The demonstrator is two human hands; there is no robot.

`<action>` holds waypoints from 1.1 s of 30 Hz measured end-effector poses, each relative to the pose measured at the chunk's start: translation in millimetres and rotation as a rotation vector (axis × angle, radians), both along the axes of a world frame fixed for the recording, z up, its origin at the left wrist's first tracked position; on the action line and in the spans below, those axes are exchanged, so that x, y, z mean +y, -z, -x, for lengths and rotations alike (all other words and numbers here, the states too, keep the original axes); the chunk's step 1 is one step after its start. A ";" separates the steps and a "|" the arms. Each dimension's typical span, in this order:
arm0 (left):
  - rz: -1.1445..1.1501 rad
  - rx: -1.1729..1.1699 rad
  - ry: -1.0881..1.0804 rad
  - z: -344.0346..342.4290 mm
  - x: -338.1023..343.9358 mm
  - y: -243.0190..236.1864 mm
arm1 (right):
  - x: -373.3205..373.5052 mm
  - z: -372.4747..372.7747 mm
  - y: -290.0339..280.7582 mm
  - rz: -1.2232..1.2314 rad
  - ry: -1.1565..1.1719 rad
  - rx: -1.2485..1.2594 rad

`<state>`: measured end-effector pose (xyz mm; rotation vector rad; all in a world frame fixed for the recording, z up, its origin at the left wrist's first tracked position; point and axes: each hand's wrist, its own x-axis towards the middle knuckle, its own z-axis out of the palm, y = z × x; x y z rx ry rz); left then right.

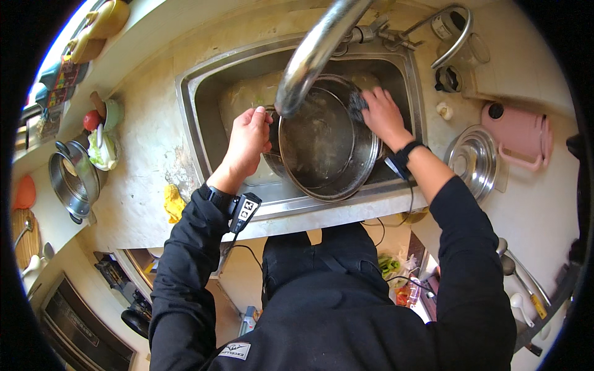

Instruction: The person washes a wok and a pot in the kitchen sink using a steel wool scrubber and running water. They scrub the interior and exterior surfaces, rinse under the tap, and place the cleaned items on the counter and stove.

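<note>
A large, round metal pot (318,139) sits in the stainless steel sink (197,145), its wide mouth facing up toward me. My left hand (246,141) is closed around the handle on the pot's left side. In my right hand (385,116) is a dark steel wool scrubber (356,106), pressed against the upper right of the pot's rim. The pot's inside looks brownish and wet. Over its upper left edge hangs the curved metal faucet (309,59), which hides part of the rim.
To the right stand stacked metal bowls (473,161), a pink jug-like container (516,133) and a garlic bulb (444,110). A yellow cloth (174,203) lies on the counter left of the sink. Farther left are a lidded pot (74,179) and a leafy vegetable (103,150).
</note>
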<state>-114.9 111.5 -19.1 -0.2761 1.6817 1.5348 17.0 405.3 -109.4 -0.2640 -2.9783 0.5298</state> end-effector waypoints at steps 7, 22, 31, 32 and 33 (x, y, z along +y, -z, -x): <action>0.040 -0.009 0.015 0.2 8.4 -6.3 | -70.1 76.5 -15.4 0.226 -0.237 0.327; 0.053 -0.016 0.102 -1.5 9.0 -11.5 | -33.4 56.8 -27.4 0.311 0.153 -0.124; 0.062 -0.017 0.094 -4.8 5.3 -10.4 | -4.3 8.0 0.6 0.132 0.178 -0.114; 0.057 0.023 0.104 -5.7 4.8 -9.8 | -0.6 -6.0 4.8 0.147 0.188 -0.272; 0.059 -0.001 0.083 -5.6 4.6 -9.0 | 1.5 -19.2 7.2 0.163 0.211 -0.400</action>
